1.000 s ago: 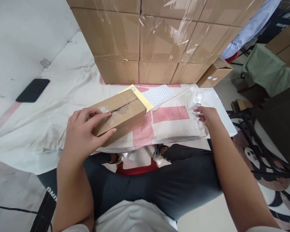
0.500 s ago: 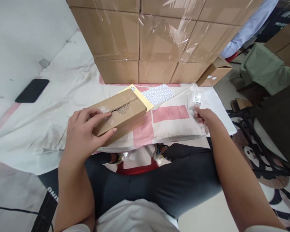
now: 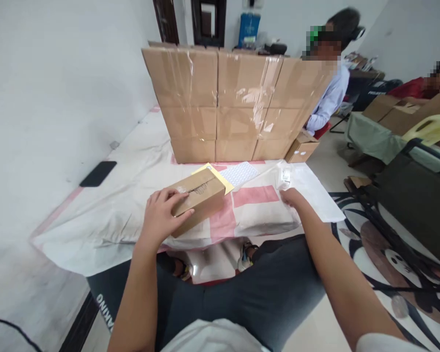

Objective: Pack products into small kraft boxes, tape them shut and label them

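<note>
A closed brown cardboard box [image 3: 209, 188] lies at an angle on the cloth-covered table [image 3: 132, 195], with a torn, scuffed patch along its top seam. My left hand [image 3: 165, 215] rests on its left end, fingers spread over the top and thumb along the near side. Over to the right, my right hand [image 3: 291, 195] is closed, its fingertips at the near edge of a small clear-and-white plastic item [image 3: 285, 177]. What those fingers pinch, if anything, is hidden. Partly under the box's far side is a yellow sheet [image 3: 225, 182], beside a sheet of blue-outlined labels [image 3: 242, 171].
Stacked cardboard boxes [image 3: 238, 107] wrapped in clear film stand across the back. A smaller box [image 3: 302, 147] with two white labels sits at their right. A black phone [image 3: 99, 173] lies left. Beyond the stack is a person in a light blue shirt [image 3: 333, 93]; another wears red.
My view has tilted upward, bringing the room and people behind the stack into sight. Both hands keep nearly the same places, left on the box and right by the plastic item.
</note>
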